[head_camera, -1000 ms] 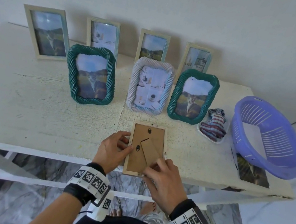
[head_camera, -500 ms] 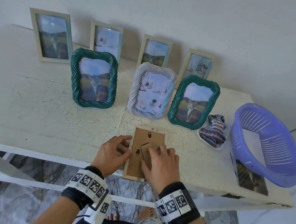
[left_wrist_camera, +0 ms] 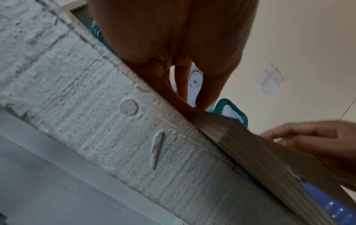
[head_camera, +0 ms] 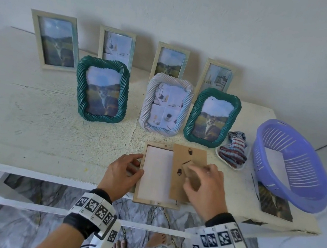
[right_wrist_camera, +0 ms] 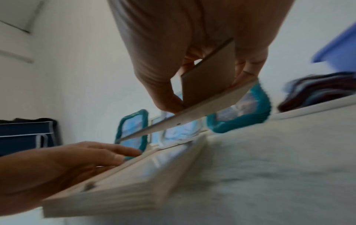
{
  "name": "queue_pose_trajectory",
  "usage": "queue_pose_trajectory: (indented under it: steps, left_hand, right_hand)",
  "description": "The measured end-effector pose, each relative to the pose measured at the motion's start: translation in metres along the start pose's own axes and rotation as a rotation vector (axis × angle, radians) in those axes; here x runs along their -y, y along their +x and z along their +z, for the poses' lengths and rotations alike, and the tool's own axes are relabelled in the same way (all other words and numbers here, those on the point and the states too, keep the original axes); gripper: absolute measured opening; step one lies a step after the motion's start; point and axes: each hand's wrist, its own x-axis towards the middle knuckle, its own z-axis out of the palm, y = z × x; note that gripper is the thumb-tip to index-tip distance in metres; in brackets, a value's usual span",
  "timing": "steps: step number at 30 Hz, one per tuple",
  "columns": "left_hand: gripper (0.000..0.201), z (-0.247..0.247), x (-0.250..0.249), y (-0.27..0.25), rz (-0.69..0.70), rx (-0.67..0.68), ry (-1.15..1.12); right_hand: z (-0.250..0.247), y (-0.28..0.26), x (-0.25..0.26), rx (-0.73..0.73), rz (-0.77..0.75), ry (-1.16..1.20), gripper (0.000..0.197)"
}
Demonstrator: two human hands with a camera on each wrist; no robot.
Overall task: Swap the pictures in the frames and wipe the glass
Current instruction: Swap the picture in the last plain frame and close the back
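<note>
A light wooden frame (head_camera: 154,202) lies face down at the table's near edge, and the white back of its picture (head_camera: 155,174) shows inside. My left hand (head_camera: 128,166) holds the frame's left edge (right_wrist_camera: 123,191), fingers curled over it. My right hand (head_camera: 203,179) pinches the stand flap (right_wrist_camera: 208,76) of the brown backing board (head_camera: 188,160) and holds the board lifted and shifted right of the frame. A loose cat picture (head_camera: 274,202) lies partly under the basket. A striped cloth (head_camera: 234,150) sits on a small white dish.
Two green rope frames (head_camera: 101,90) (head_camera: 211,117) and a white rope frame (head_camera: 166,104) stand behind the open frame. Several plain frames (head_camera: 54,41) lean on the wall. A purple basket (head_camera: 292,168) holding a white sheet stands at the right.
The backing board was seated in the frame before. My right hand has lifted it out by the stand and moved it right, uncovering the picture's white back. The left hand stayed on the frame.
</note>
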Motion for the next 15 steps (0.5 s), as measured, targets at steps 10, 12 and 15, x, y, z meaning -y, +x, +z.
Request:
queue_pose_trajectory:
  steps: [10,12,15]
  left_hand:
    - [0.040,-0.002,-0.002,0.000,-0.008,0.020,-0.032]
    - [0.039,-0.002,-0.003,-0.001,-0.006,0.020,-0.028]
    - [0.039,-0.002,-0.004,0.000,0.000,0.015,-0.025]
  right_hand:
    - [0.009,-0.011,-0.040,0.148,0.150,-0.080,0.037]
    - [0.009,-0.008,-0.028,0.098,0.103,-0.082,0.039]
    - [0.012,-0.002,0.000,0.149,0.002,0.025,0.056]
